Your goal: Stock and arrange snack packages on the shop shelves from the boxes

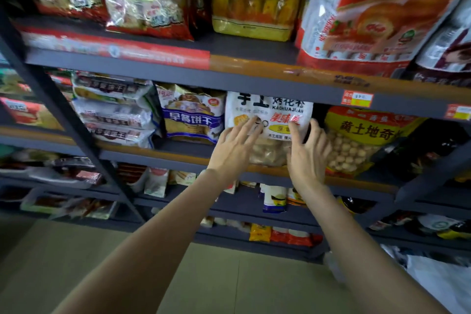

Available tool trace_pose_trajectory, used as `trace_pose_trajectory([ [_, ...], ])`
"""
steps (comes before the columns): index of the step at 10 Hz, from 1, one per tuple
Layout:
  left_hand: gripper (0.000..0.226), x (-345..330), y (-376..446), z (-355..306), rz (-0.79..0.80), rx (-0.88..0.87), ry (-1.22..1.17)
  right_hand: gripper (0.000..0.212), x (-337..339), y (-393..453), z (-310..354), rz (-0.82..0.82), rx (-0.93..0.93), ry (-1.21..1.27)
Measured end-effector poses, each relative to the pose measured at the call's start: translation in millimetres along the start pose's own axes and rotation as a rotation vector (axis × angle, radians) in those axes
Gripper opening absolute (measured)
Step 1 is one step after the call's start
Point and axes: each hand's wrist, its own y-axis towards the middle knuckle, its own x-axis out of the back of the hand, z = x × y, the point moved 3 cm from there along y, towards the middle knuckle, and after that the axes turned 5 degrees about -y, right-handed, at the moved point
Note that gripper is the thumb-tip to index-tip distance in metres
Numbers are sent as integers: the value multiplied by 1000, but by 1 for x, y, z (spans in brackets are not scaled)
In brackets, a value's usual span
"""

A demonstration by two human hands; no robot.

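Observation:
A white snack bag [274,112] with black and red lettering stands upright on the second shelf [178,154], between a blue-and-white biscuit bag [190,115] and a yellow bag of round snacks [356,140]. My left hand [234,148] lies flat against the white bag's lower left front, fingers straight. My right hand [307,153] touches its right side, fingers spread, the thumb at the bag's right edge. Neither hand curls round the bag.
The top shelf [229,76] carries large red and yellow bread bags. Stacked white packs [114,112] lie left of the biscuit bag. Lower shelves hold several small packets. A dark upright post [68,120] slants at left. White plastic [438,285] lies on the tiled floor at lower right.

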Motion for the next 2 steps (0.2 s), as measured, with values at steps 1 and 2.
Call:
trace_pose_trajectory([
  [1, 68, 17, -23, 34, -113, -80, -75, 67, 12, -11, 21, 38, -125, 7],
  [2, 62, 32, -52, 80, -143, -72, -94, 61, 31, -19, 67, -79, -92, 3],
])
